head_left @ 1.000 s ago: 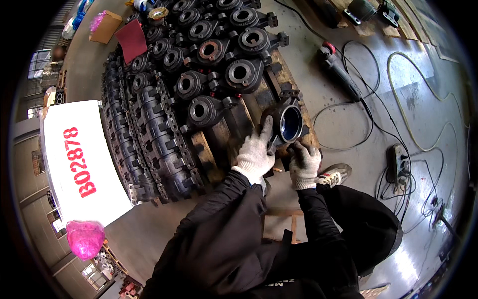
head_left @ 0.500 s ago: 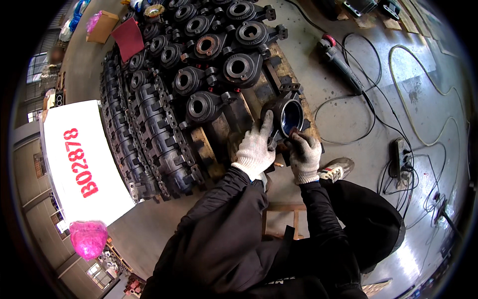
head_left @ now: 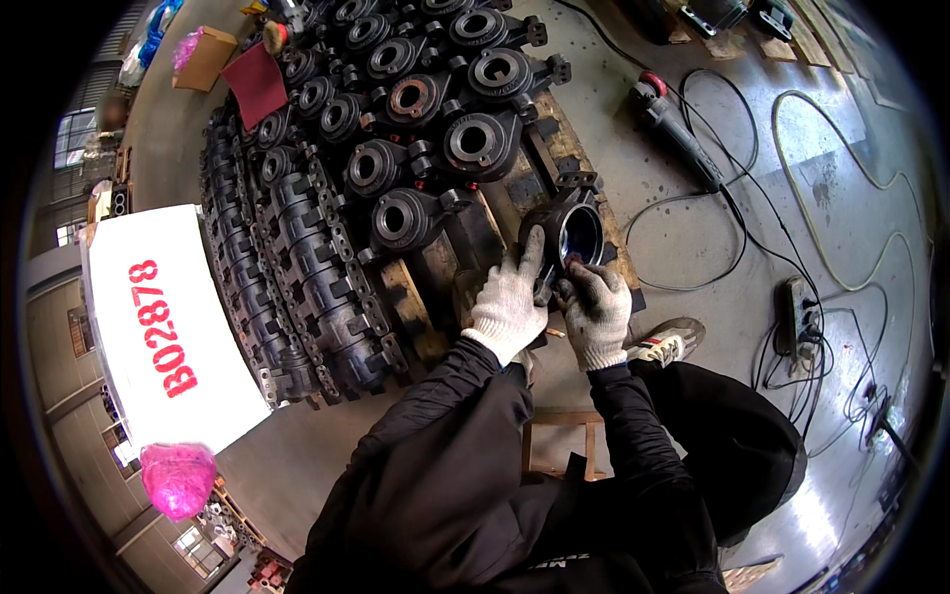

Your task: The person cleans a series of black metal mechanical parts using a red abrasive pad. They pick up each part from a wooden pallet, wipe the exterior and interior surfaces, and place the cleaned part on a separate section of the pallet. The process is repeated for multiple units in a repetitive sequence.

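A black cast metal housing (head_left: 543,222) with a wide round bore lies on its side near the pallet's edge, its opening facing right. My left hand (head_left: 507,305), in a whitish knit glove, grips its near left side, with the index finger stretched along the outer wall. At the lower rim of the bore is my right hand (head_left: 597,309), in a glove with grey-stained fingers. It pinches a small dark red piece (head_left: 574,259), mostly hidden by the fingers. The bore's inner wall (head_left: 582,234) looks dark and glossy.
Several similar black castings (head_left: 401,218) crowd the wooden pallet (head_left: 559,129), beside track-like black rows (head_left: 322,267). A dark red sheet (head_left: 254,83) lies on them. An angle grinder (head_left: 683,134), cables and a power strip (head_left: 798,319) are on the floor at right. A white board (head_left: 173,327) stands left.
My right hand has shifted slightly left along the bore's lower rim; my left hand stays on the housing. At the far upper left, a round brush tool has moved left and turned.
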The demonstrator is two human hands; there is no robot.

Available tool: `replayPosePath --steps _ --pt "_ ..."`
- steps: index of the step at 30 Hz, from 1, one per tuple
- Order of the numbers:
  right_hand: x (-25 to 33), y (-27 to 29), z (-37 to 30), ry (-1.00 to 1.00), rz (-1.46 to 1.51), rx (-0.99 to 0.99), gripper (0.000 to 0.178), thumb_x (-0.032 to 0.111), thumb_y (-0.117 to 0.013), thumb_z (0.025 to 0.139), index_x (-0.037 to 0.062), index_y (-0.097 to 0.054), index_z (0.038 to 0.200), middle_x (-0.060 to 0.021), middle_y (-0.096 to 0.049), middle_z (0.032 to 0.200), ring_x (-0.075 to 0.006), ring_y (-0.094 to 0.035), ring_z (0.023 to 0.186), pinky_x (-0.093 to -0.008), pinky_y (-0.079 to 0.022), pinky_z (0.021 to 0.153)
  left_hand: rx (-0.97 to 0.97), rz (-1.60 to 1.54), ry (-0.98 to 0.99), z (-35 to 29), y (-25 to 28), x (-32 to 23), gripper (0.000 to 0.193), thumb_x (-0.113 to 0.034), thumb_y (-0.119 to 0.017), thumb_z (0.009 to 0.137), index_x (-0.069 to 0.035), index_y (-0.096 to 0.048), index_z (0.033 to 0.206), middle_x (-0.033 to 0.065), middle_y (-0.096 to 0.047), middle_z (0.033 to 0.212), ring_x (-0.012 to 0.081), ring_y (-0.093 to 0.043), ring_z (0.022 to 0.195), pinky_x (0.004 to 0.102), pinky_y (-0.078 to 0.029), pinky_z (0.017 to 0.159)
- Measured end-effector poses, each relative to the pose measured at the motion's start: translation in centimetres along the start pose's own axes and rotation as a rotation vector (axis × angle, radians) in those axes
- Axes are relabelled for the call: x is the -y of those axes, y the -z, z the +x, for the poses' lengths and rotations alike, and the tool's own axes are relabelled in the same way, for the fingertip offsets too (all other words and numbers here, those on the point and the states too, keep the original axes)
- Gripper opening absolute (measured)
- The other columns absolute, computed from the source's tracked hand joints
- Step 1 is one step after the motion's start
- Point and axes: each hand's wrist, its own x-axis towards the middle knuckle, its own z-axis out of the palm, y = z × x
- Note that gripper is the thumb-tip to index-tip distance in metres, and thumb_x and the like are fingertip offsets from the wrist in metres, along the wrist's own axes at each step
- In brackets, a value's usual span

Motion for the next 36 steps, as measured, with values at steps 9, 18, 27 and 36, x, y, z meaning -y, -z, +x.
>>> replayPosePath --steps 9,18,27,36 --pt "3.1 -0.2 4.9 0.017 -0.159 -0.011 0.023 0.015 -0.075 0.084 0.0081 -0.074 0.106 -0.0136 -0.068 0.100 -0.0372 -0.063 0.096 -0.0484 -0.049 0.086 0.071 0.131 0.037 0.2 -0.1 -1.1 0.114 -0.013 -0.078 0.083 -0.024 -0.007 0.171 0.0280 -0.048 0.149 0.0476 -0.060 0.121 0.0560 -0.056 0.098" --pt "2.3 -0.2 2.6 0.121 -0.167 0.020 0.036 0.012 -0.075 0.079 0.0105 -0.072 0.115 -0.0106 -0.068 0.105 -0.0344 -0.064 0.099 -0.0477 -0.047 0.088 0.053 0.057 0.028 0.0 0.5 -0.5 0.114 -0.015 -0.078 0.083 -0.025 -0.007 0.171 0.0259 -0.051 0.145 0.0475 -0.061 0.120 0.0556 -0.057 0.096" --pt "-6.0 2.8 -4.4 0.094 -0.355 0.026 0.032 0.012 -0.083 0.078 0.0125 -0.075 0.109 -0.0099 -0.072 0.103 -0.0334 -0.068 0.093 -0.0481 -0.053 0.082 -0.052 -0.016 -0.026 0.0 0.2 0.6 0.105 -0.018 -0.071 0.085 -0.023 -0.010 0.171 0.0284 -0.058 0.136 0.0504 -0.062 0.117 0.0571 -0.056 0.096" --pt "2.8 -1.9 3.9 0.094 -0.196 -0.054 0.030 0.012 -0.079 0.084 0.0093 -0.072 0.113 -0.0120 -0.070 0.102 -0.0352 -0.066 0.094 -0.0477 -0.049 0.084 0.023 -0.038 0.009 -0.1 0.4 0.2 0.098 -0.011 -0.067 0.086 -0.020 -0.017 0.170 0.0293 -0.056 0.141 0.0497 -0.059 0.122 0.0560 -0.052 0.102"
